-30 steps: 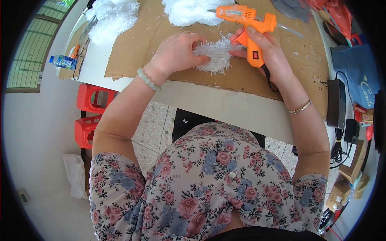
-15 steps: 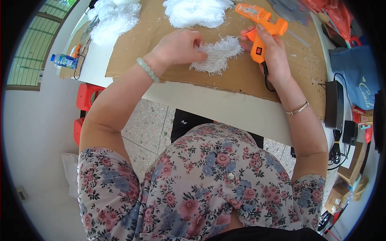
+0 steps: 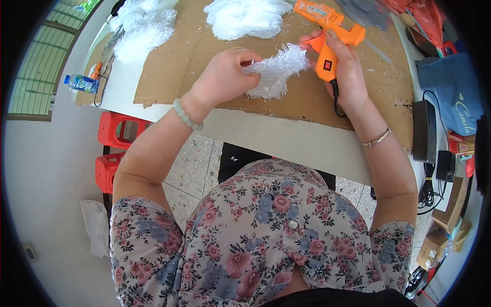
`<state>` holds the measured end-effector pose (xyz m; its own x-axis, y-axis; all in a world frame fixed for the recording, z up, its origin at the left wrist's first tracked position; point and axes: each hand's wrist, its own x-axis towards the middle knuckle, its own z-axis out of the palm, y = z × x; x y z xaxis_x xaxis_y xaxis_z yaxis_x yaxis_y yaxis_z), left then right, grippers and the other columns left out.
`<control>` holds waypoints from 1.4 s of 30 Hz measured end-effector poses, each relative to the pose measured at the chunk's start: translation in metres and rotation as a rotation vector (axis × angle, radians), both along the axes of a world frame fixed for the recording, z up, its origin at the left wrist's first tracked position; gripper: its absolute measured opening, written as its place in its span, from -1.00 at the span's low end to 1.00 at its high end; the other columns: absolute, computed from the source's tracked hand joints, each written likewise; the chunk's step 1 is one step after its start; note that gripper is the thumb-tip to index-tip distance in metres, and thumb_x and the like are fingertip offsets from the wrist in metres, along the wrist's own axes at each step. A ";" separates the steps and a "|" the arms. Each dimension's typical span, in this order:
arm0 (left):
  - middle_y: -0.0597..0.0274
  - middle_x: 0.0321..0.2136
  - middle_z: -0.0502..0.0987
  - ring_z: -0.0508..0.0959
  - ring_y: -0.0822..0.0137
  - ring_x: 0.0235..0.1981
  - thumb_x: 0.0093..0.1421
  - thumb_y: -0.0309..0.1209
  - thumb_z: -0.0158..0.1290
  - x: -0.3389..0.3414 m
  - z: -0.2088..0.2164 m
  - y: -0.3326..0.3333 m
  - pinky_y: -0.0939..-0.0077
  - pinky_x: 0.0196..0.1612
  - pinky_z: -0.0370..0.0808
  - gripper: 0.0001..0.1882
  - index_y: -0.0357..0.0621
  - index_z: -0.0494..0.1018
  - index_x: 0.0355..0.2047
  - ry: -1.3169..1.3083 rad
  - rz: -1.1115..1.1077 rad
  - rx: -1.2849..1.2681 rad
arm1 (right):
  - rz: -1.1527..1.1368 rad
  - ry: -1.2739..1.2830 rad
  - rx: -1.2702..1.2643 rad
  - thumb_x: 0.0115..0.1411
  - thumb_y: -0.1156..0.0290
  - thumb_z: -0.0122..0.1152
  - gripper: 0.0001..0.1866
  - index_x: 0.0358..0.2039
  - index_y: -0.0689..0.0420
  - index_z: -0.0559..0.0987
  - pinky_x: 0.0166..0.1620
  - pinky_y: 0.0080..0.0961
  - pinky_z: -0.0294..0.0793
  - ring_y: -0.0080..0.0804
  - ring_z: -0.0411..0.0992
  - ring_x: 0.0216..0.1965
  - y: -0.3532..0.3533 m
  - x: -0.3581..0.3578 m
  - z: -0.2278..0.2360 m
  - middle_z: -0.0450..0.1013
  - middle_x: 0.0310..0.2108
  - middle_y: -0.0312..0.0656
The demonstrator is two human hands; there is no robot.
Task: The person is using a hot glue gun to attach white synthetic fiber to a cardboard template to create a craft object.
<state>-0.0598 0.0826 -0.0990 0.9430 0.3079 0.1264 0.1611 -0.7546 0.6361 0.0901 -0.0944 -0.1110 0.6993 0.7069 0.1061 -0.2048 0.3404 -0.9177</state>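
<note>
Lighting: room was bright, shadows soft; window (image 3: pixel 38 77) glowed at upper left. Glare: white pile (image 3: pixel 248 19) looked nearly washed out. Distortion: tabletop (image 3: pixel 266 128) edge bowed, blackness ringed corners. Focus: grey sheet (image 3: pixel 365 12) appeared soft

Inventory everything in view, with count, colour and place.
glue gun: one, orange, upper right
fringed piece: one, white, upper centre
fluffy bundles: two, white, top centre, top left
cardboard sheet: one, brown, under fringed piece
table: one, white, under cardboard sheet
bottle: one, blue label, table's left end
stools: two visible, red, left
bag: one, blue, right
cartons: count unclear, brown, lower right
window: one, greenish, upper left
shirt: one, pink and blue floral, lower centre
bracelets: two, pale green left, silvery right
left hand: one, bare, fingers holding fringed piece
right hand: one, bare, fingers around glue gun
</note>
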 end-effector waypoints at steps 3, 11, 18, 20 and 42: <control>0.16 -0.43 0.49 0.51 0.22 -0.46 -0.13 -0.57 0.10 -0.008 0.003 -0.009 0.44 -0.40 0.46 -0.71 -0.14 0.52 -0.32 -0.190 -0.024 0.069 | -0.043 0.079 0.066 0.31 0.18 -0.15 -0.65 -0.15 0.22 0.41 -0.03 -0.30 0.43 -0.33 0.44 -0.09 0.002 0.000 0.002 0.46 -0.18 -0.08; 0.30 -0.45 0.41 0.46 0.27 -0.44 -0.31 -0.61 0.15 -0.023 0.031 -0.008 0.44 -0.46 0.44 -0.63 -0.09 0.52 -0.38 -0.720 -0.043 0.829 | -0.098 -0.010 0.075 0.30 0.26 -0.10 -0.68 -0.15 0.26 0.41 -0.13 -0.38 0.51 -0.29 0.48 -0.18 -0.006 0.012 0.000 0.44 -0.16 -0.07; 0.27 -0.40 0.45 0.44 0.22 -0.47 -0.32 -0.61 0.15 -0.021 0.034 0.000 0.46 -0.46 0.44 -0.62 -0.13 0.51 -0.36 -0.846 -0.073 0.889 | -0.061 -0.216 0.067 0.19 0.45 0.05 -0.78 -0.14 0.20 0.42 -0.26 -0.51 0.48 -0.46 0.50 -0.39 -0.008 0.004 0.003 0.44 -0.15 -0.15; 0.27 -0.43 0.47 0.44 0.30 -0.51 -0.25 -0.62 0.13 -0.019 0.024 -0.006 0.50 -0.47 0.44 -0.64 -0.17 0.51 -0.33 -0.742 -0.009 0.663 | -0.047 -0.227 0.061 0.19 0.47 0.05 -0.77 -0.12 0.20 0.42 -0.27 -0.53 0.48 -0.48 0.49 -0.41 -0.006 -0.002 0.004 0.44 -0.14 -0.16; 0.40 -0.49 0.50 0.39 0.66 -0.51 0.02 -0.57 0.02 -0.012 -0.007 -0.031 0.75 -0.46 0.34 -0.74 -0.32 0.49 -0.23 -0.109 0.049 -0.697 | 0.070 -0.274 -0.273 0.06 0.44 0.30 -0.53 0.02 0.06 0.46 -0.23 -0.68 0.38 -0.70 0.37 -0.32 -0.003 0.006 0.005 0.42 -0.34 -0.43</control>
